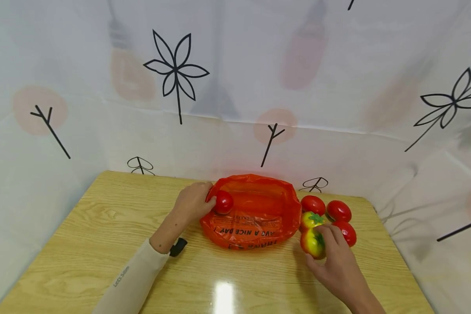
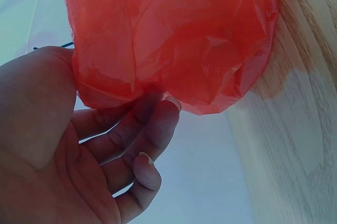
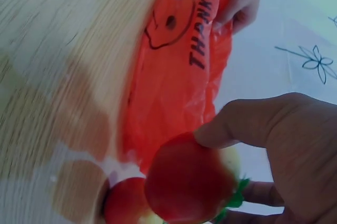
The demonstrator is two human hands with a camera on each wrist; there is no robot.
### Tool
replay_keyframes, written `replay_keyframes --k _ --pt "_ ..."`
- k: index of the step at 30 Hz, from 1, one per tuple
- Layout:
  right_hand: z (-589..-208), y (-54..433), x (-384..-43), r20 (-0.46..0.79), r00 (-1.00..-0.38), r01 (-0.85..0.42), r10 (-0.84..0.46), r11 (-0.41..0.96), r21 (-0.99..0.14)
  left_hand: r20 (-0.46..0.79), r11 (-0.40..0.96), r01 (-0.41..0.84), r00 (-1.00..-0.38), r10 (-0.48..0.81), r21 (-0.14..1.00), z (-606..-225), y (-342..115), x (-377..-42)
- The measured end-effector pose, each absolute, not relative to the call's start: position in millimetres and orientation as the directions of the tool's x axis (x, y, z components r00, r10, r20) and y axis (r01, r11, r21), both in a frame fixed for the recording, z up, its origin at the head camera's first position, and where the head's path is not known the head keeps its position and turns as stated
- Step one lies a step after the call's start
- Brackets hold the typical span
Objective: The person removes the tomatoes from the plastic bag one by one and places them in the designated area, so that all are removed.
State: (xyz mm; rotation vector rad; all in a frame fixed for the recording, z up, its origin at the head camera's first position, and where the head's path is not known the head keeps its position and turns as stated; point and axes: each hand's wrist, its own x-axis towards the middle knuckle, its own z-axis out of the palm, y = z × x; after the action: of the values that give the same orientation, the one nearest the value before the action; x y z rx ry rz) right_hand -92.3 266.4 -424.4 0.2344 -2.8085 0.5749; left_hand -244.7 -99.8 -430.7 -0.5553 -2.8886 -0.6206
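A red plastic bag (image 1: 251, 235) with black print stands on the table, its mouth spread wide. My left hand (image 1: 192, 200) pinches the bag's left rim; in the left wrist view the fingers (image 2: 158, 124) curl against the red film (image 2: 174, 39). Just inside that rim shows a shiny red tomato (image 1: 223, 202). To the right of the bag, my right hand (image 1: 335, 257) grips a yellow-and-red tomato (image 1: 312, 244) with a green leafy top. The right wrist view has this tomato (image 3: 184, 179) between thumb and fingers, in front of another tomato (image 3: 129, 203).
Beside the held tomato sit a yellow tomato (image 1: 309, 219) and red ones: one by the bag (image 1: 312, 204), one at the far right (image 1: 339, 211), one partly behind the right hand (image 1: 347, 233). A patterned white cloth (image 1: 235, 87) hangs behind the wooden table (image 1: 82, 244).
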Motion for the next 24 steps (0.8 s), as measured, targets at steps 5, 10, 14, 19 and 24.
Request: replay_keyframes --k 5,10,14,19,24 --pt "-428 272 -96 0.197 -0.976 -0.164 -0.096 0.917 -0.364 0.206 0.848 0.381 -0.923 0.326 0.368 -431 -100 -244" --pt "-434 275 -102 0.154 -0.983 -0.153 -0.103 0.921 -0.359 0.200 0.847 0.378 -0.924 0.325 0.373 -431 -100 -244" --pt "-439 277 -104 0.146 -0.983 -0.153 -0.108 0.925 -0.347 0.198 0.845 0.377 -0.925 0.324 0.378 -431 -100 -244" --pt "-440 277 -104 0.152 -0.980 -0.170 -0.125 0.926 -0.338 0.196 0.845 0.375 -0.926 0.323 0.380 -432 -100 -244" --pt "-441 277 -104 0.152 -0.977 -0.190 -0.146 0.925 -0.329 0.193 0.849 0.373 -0.927 0.322 0.375 -431 -100 -244"
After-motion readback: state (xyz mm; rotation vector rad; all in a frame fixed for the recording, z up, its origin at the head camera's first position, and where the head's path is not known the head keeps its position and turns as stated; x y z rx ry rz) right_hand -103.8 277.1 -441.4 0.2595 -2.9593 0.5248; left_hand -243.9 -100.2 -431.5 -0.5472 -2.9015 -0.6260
